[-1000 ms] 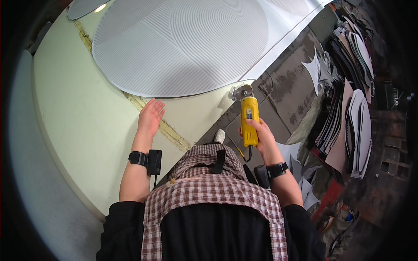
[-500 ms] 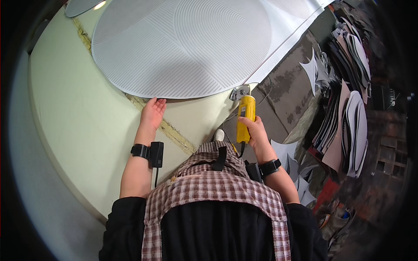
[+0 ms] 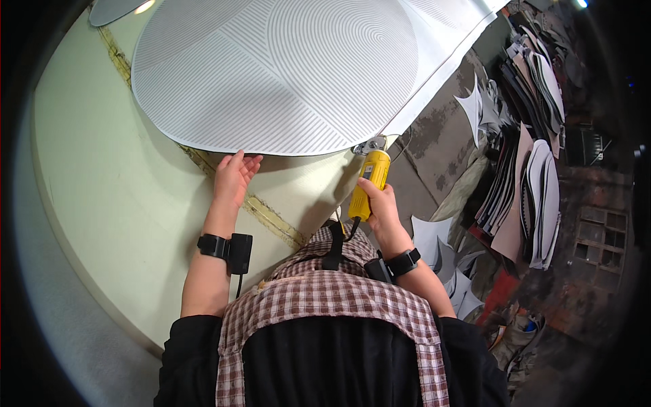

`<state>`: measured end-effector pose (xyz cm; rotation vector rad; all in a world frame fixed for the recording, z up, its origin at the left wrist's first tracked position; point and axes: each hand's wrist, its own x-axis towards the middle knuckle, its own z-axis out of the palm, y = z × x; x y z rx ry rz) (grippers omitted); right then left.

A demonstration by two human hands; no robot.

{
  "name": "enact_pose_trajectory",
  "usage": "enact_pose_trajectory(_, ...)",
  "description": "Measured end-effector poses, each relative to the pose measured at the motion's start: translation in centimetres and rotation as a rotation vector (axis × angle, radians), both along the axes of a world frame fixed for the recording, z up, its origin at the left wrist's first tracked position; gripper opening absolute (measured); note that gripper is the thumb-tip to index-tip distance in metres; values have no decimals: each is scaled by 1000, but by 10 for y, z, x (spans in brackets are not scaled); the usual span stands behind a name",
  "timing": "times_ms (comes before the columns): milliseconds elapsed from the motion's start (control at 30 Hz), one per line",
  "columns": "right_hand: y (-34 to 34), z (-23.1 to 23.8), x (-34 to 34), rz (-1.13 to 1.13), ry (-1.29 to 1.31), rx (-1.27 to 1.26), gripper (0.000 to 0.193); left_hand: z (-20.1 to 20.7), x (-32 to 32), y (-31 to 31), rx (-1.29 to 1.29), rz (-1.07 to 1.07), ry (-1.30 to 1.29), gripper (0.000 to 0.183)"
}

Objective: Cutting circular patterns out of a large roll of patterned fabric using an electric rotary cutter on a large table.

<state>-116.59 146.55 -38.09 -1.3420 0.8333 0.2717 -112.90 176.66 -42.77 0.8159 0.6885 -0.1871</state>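
Note:
A yellow corded electric rotary cutter [image 3: 369, 183] is in my right hand [image 3: 383, 207], its body gripped with the thumb lying along it. The cutter's metal head meets the lower right rim of a large rounded mat [image 3: 264, 88], grey-white with curved and straight ribbed lines. To the left, my left hand [image 3: 232, 180] is palm up at the mat's near edge, fingers stretched and slightly apart. Its fingertips touch or lie close to that edge; whether they reach under it I cannot tell.
The mat lies on a pale green table [image 3: 88, 149] crossed by a worn yellow strip [image 3: 271, 217]. White sheet material [image 3: 441, 61] extends to the upper right. Stacked cut sheets [image 3: 539, 203] and pointed offcuts [image 3: 434, 237] are on the right. A cord hangs from the cutter.
The cutter in my right hand has shifted a little left along the mat's rim and tilted more. My left hand stays at the edge, its fingers slightly more spread. The whole view has shifted slightly.

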Motion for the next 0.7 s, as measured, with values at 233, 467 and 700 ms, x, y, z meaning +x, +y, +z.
enact_pose_trajectory(233,18,-23,7,-144,-19,42,34,-9,-11,-1,-22,-75,-9,21)
enact_pose_trajectory(467,19,-40,20,-212,-64,0,34,-19,-32,10,-12,-106,18,31)
enact_pose_trajectory(700,9,-42,39,-246,-66,78,32,-20,-60,26,49,-80,76,39)
